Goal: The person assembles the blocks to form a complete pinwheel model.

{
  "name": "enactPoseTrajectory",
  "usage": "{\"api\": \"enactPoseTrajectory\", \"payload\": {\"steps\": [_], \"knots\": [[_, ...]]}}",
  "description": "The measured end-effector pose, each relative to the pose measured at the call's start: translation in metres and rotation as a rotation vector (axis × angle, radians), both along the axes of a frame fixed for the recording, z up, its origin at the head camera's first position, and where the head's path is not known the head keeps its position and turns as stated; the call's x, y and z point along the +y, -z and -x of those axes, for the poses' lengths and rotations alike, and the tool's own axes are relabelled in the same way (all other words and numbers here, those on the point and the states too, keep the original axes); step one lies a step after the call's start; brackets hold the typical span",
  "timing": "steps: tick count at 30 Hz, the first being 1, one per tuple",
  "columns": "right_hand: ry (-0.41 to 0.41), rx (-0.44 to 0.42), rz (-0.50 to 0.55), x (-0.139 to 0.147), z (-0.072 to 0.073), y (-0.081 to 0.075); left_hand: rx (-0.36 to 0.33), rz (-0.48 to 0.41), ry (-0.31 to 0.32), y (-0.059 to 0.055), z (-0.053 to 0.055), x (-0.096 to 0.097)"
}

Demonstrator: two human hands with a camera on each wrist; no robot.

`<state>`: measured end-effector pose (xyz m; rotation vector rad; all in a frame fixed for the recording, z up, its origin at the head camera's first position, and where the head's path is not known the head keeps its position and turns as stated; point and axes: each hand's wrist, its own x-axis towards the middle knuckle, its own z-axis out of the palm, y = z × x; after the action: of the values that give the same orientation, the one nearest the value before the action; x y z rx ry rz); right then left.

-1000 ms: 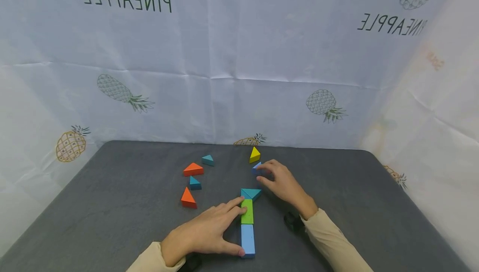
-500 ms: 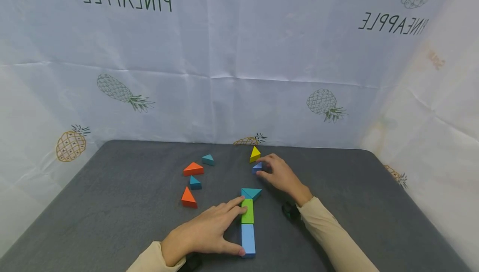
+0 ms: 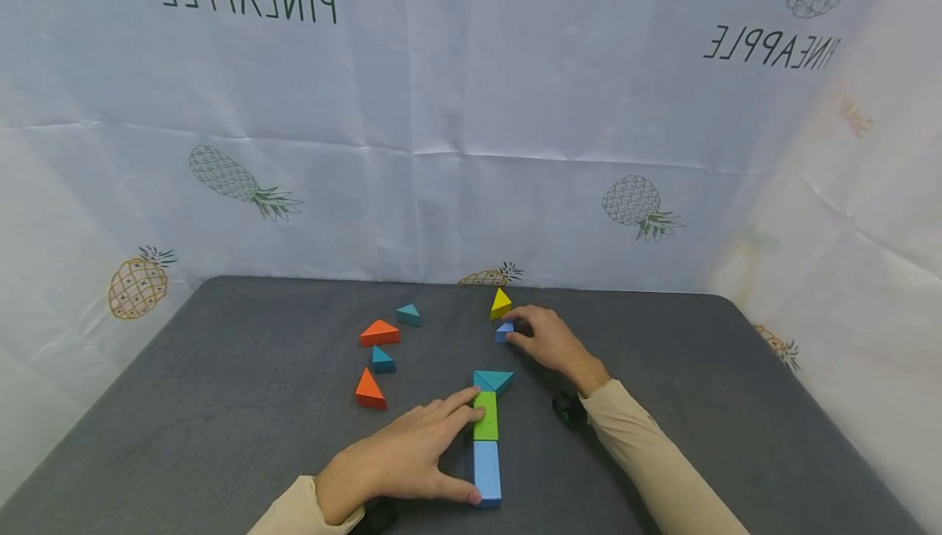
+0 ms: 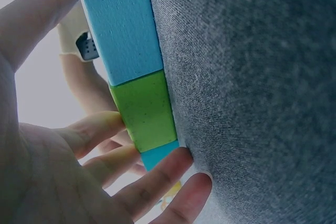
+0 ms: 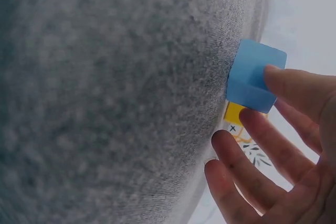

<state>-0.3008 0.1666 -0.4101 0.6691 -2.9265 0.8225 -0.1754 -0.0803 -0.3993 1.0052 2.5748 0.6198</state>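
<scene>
- The right hand clamps the small blue block between thumb and forefinger (the forefinger is partly hidden behind it), other fingers spread apart
- The yellow block stands just beyond those right fingertips
- The left hand has its fingers apart, tips against the green block, thumb at the near end of the long blue block
- Green and long blue meet end to end, beside the left fingers
- Teal triangles lie just ahead of the left fingertips
- Orange blocks sit well left of the right fingers
</scene>
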Motion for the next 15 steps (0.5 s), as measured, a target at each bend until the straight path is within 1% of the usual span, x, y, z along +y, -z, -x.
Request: {"api": "enactPoseTrajectory", "payload": {"steps": [9,15], "knots": [[0.016,-0.017,0.005,-0.0024,-0.0029,-0.0016,-0.011,-0.001,0.0,-0.0005,0.0005,-0.0001],[0.032,-0.056,0.039,-0.006,-0.0075,-0.002,-0.015,0.003,0.001,-0.0007,0.0008,-0.0004]]}}
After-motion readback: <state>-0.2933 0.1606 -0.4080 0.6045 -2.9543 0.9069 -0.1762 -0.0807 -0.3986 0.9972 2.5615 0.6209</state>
